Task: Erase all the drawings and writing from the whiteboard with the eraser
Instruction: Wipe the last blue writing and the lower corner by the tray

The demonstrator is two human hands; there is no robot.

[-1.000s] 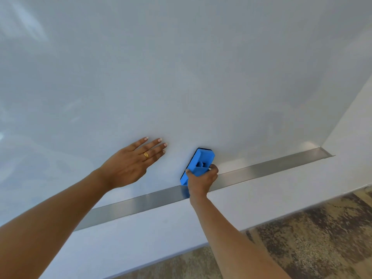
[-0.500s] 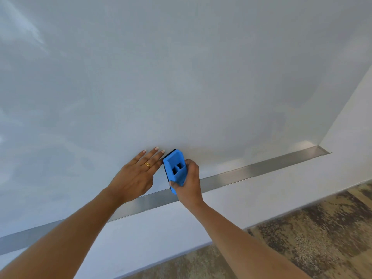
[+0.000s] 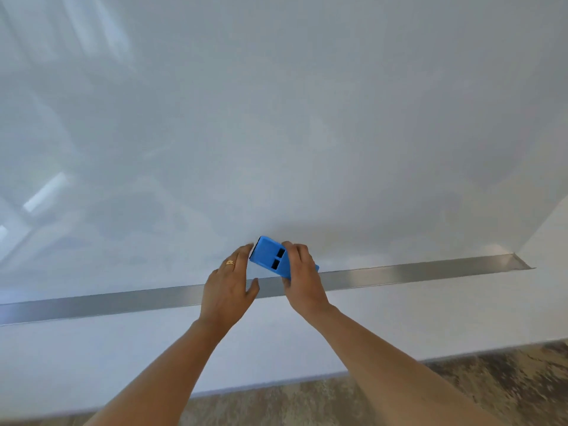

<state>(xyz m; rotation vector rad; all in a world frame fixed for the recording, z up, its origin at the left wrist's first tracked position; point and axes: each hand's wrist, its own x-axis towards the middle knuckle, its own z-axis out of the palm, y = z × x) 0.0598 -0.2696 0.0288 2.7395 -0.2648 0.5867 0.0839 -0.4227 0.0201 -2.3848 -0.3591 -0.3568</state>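
The whiteboard (image 3: 276,118) fills the upper view; I see no drawings or writing on it, only faint smears and reflections. A blue eraser (image 3: 270,256) with two dark slots lies against the board's lower edge, just above the metal strip. My right hand (image 3: 302,278) grips the eraser from its right side, fingers curled over it. My left hand (image 3: 229,287), wearing a gold ring, rests flat on the board with straight fingers, its fingertips touching the eraser's left end.
A brushed metal strip (image 3: 415,273) runs along the board's bottom edge. Below it is a white wall band (image 3: 92,364). Patterned brown carpet (image 3: 491,379) shows at the bottom right. The board's right edge meets a white wall (image 3: 550,229).
My right hand has slid the eraser leftward along the board's lower edge and turned it. The left hand stayed on the board, and the eraser's end has come up against its fingertips.
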